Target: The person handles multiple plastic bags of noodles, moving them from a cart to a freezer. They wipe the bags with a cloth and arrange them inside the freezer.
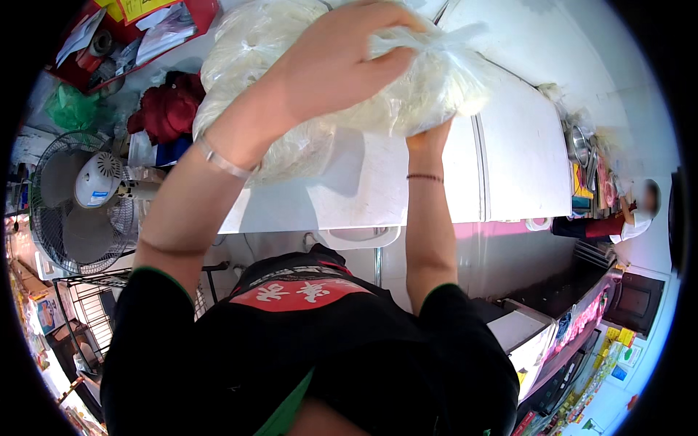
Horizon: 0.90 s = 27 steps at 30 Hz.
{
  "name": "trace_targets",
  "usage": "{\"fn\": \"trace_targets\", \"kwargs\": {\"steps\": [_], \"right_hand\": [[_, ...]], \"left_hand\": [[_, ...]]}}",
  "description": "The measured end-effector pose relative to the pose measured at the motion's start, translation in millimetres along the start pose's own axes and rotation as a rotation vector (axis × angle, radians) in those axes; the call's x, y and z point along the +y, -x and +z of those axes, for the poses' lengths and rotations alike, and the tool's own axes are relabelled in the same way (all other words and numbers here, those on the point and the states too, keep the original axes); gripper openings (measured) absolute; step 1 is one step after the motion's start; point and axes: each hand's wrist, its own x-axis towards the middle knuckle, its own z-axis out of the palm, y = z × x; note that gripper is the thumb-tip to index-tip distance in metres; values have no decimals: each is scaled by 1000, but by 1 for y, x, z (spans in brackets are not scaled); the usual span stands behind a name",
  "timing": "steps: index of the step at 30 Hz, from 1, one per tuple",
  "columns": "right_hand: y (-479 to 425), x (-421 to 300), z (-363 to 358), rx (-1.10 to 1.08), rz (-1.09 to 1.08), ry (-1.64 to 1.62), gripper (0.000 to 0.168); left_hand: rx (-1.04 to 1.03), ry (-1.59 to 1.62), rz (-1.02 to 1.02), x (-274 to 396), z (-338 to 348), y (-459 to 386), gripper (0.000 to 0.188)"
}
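A clear plastic bag of pale contents [436, 87] is held up over the white table [376, 191], its gathered top standing up at the right. My left hand [349, 60] reaches across it from the left, thumb and fingers around the plastic near the gathered neck. From below, my right hand [431, 133] supports the bag's underside; its fingers are mostly hidden behind the bag. More filled clear bags [240, 49] lie together on the table beyond and under my left forearm. What exactly the bags contain cannot be told.
A fan [82, 201] stands at the left, near dark red cloth [169, 109] and a red box of papers and rolls [180, 38]. Metal bowls [578, 144] sit past the table's right end, where another person [632, 218] stands. A wire cart [87, 316] is at lower left.
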Motion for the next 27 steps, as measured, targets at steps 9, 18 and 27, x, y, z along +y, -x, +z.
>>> {"fn": "trace_targets", "kwargs": {"steps": [9, 18, 27], "right_hand": [[-20, 99, -97, 325, 450, 588, 50], [156, 226, 100, -783, -589, 1546, 39], [196, 291, 133, -1213, -593, 2254, 50]], "left_hand": [[128, 345, -1432, 33, -75, 374, 17], [1031, -8, -1629, 126, -189, 572, 23], [1364, -919, -1740, 164, -354, 794, 26]]}}
